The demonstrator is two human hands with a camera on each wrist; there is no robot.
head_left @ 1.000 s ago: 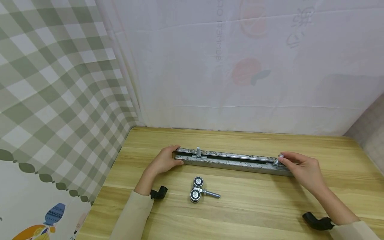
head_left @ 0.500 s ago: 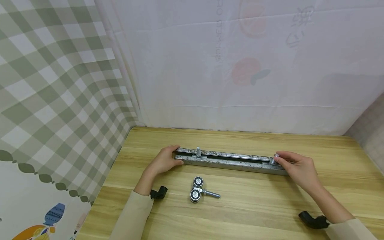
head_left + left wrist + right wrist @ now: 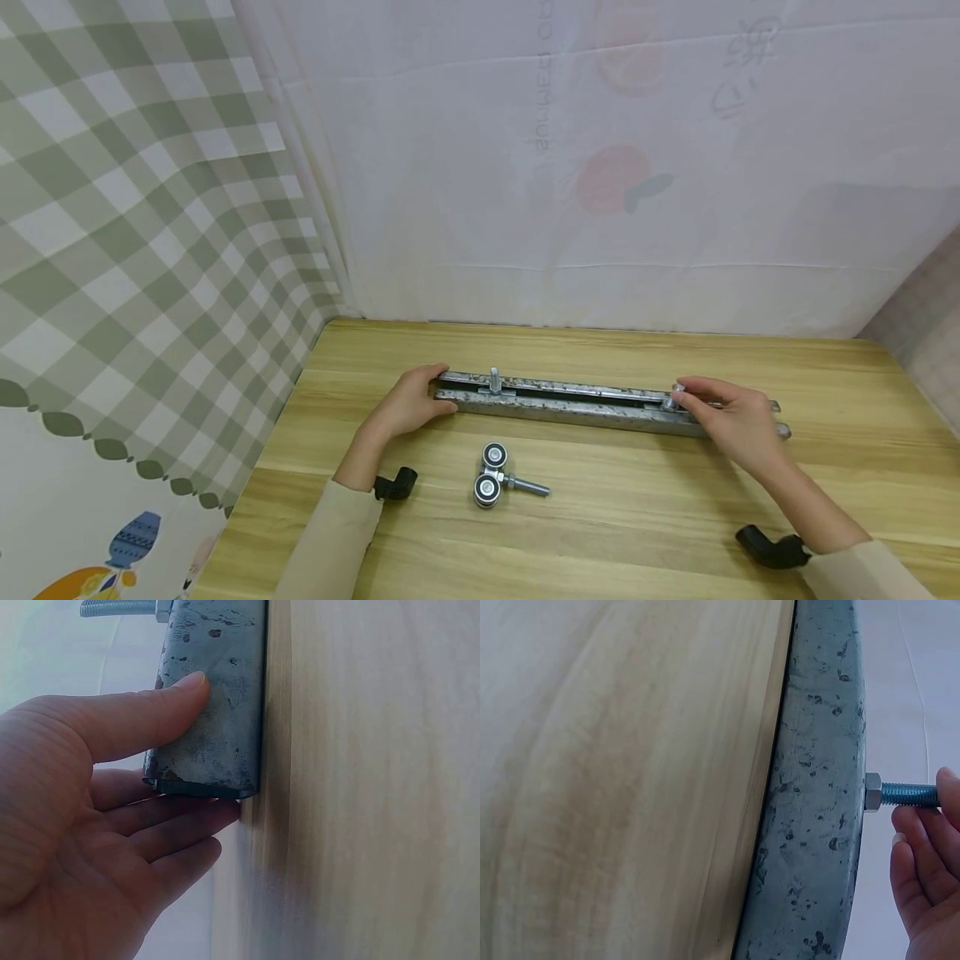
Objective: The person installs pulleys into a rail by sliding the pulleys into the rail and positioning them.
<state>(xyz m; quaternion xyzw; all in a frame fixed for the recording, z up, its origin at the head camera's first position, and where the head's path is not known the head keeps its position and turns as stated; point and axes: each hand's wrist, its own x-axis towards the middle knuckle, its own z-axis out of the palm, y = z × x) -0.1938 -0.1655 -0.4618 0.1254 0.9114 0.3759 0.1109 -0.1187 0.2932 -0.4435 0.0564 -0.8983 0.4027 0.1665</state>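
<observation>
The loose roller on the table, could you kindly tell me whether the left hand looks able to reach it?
Probably yes: nothing visible lies between the left hand and the loose roller, though the hand would likely have to release the metal rail first.

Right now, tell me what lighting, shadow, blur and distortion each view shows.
Head: even light, a soft shadow on the table near the right hand; left wrist: dim, hazy at upper left, table grain blurred; right wrist: bluish tint, the rail looks bowed, probably lens distortion.

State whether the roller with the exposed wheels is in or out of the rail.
Out: the roller lies on the tabletop, visibly apart from the rail.
</observation>
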